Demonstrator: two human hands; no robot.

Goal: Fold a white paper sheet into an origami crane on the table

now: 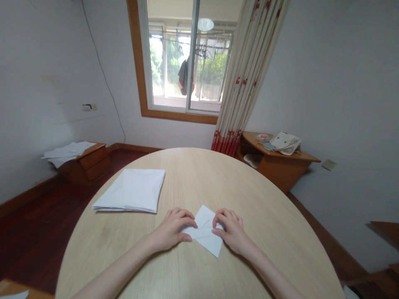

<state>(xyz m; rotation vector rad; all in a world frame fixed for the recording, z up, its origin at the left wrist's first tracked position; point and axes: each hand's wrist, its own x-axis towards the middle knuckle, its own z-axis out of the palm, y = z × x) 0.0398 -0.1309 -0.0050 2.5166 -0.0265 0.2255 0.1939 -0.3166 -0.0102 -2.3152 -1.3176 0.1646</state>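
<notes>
Near edge of the round counter (249, 187): folded white paper (208, 243), left hand (174, 230) and right hand (231, 232) each gripping one side between thumb and fingers. Far left: stacked sheets (132, 189).

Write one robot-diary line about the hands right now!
left hand: on folded paper | right hand: on folded paper | paper stack: on table

Bare left hand (174, 227), right hand (233, 231); slender bare forearms (121, 265).
</notes>
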